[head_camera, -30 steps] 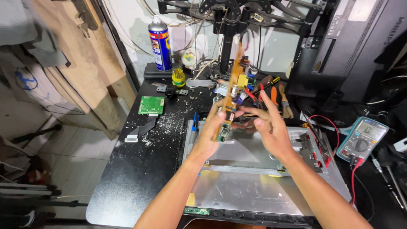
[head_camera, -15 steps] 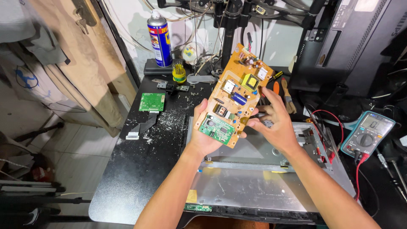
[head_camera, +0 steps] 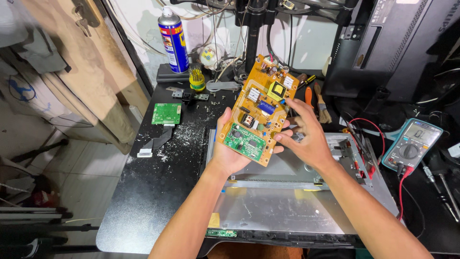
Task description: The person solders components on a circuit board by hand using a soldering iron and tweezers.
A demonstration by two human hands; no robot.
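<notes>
My left hand [head_camera: 229,152] holds an orange circuit board [head_camera: 258,108] from beneath, component side up, tilted over the workbench. A small green board sits on its near end, and a yellow transformer and a blue part sit further up. My right hand [head_camera: 304,136] is beside the board's right edge, fingertips touching it, fingers spread. Under both hands lies a grey metal monitor back panel [head_camera: 287,211] flat on the black table [head_camera: 143,192].
A green circuit board [head_camera: 166,113] with a flat ribbon cable lies left on the table. A blue spray can [head_camera: 173,41] stands at the back. A multimeter [head_camera: 412,144] with red lead is at the right. Screwdrivers and a brush [head_camera: 323,103] lie behind; a monitor stand rises at the back.
The orange board was edge-on a second ago; it has been turned face up and now rests steadier in my left hand. My right hand has loosened to its right edge.
</notes>
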